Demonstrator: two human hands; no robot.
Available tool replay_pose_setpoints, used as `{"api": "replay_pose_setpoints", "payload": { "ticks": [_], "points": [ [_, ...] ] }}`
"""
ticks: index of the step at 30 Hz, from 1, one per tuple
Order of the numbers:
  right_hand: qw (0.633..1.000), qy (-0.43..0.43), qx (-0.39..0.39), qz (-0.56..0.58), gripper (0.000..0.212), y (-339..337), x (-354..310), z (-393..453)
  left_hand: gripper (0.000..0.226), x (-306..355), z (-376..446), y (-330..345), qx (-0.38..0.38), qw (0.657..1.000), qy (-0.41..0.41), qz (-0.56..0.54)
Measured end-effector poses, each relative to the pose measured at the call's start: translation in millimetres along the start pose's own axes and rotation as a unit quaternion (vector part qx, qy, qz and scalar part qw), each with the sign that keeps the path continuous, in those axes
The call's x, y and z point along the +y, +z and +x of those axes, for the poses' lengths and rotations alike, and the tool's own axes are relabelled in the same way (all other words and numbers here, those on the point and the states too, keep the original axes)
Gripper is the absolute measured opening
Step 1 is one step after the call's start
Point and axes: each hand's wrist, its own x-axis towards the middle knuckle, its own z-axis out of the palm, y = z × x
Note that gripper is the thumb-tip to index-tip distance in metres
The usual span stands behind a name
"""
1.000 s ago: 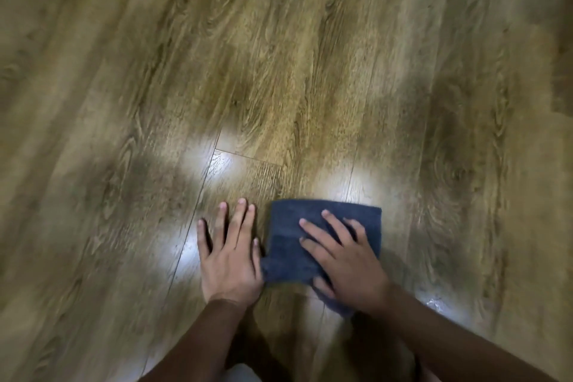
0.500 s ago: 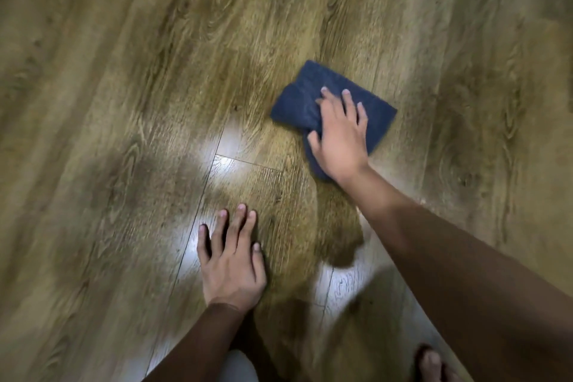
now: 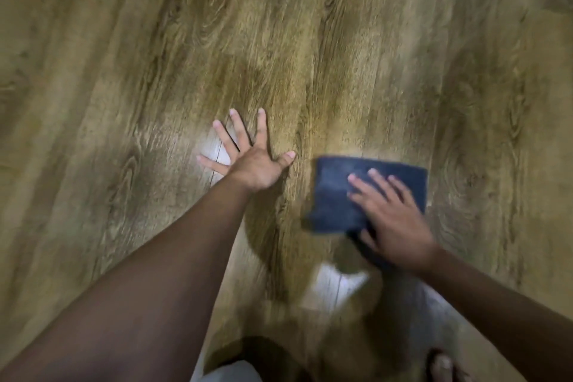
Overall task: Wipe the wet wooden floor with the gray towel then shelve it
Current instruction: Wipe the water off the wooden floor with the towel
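The job looks to be in the middle of its first half: the gray towel [image 3: 356, 195] is down on the wooden floor [image 3: 155, 71] under a hand, so wiping is under way, and the shelving part has clearly not begun, since no shelf is in view and the towel is not lifted. How much wetness is left is hard to judge; bright glossy patches show just behind the right hand [image 3: 393, 223], toward the person, and under the fingers of the left hand [image 3: 254, 161], but these could be reflected light as much as water, and the picture is blurred. The right hand lies flat on the folded towel with its fingers straight and a little spread, pressing down on the cloth's right half rather than gripping it; a darker fold of towel shows under the heel of that hand, and whether the thumb tucks round it I cannot tell. The towel reaches out ahead of and to the left of that hand. The left hand is well apart from the towel, off to its left, splayed wide with all fingers apart and planted on the bare boards, holding nothing, seemingly as a brace. A bare foot [image 3: 443, 366] shows near the bottom edge, behind the right arm.
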Motion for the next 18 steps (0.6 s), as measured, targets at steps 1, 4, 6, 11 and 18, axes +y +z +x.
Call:
{"api": "replay_pose_setpoints", "payload": {
  "ticks": [1,4,6,11,18],
  "points": [
    [0.998,0.053,0.014,0.020,0.063,-6.8,17.7,21.4,0.102,-0.4,-0.3,-0.6,0.000,1.000,-0.002,0.003],
    [0.972,0.206,0.077,0.080,0.059,-25.8,67.1,83.2,0.101,0.4,-0.7,-0.2,0.001,1.000,0.004,0.010],
    [0.942,0.284,0.120,0.136,0.061,-34.4,82.5,114.3,0.100,0.0,-2.1,1.6,0.004,1.000,0.007,0.019],
    [0.924,0.319,0.146,0.149,0.063,-31.1,35.9,110.9,0.099,1.3,-4.1,0.6,-0.002,1.000,0.007,0.022],
    [0.995,0.055,-0.043,0.067,0.065,15.4,-110.8,-31.9,0.098,-0.4,-4.5,1.0,-0.006,1.000,0.009,0.024]
  ]
}}
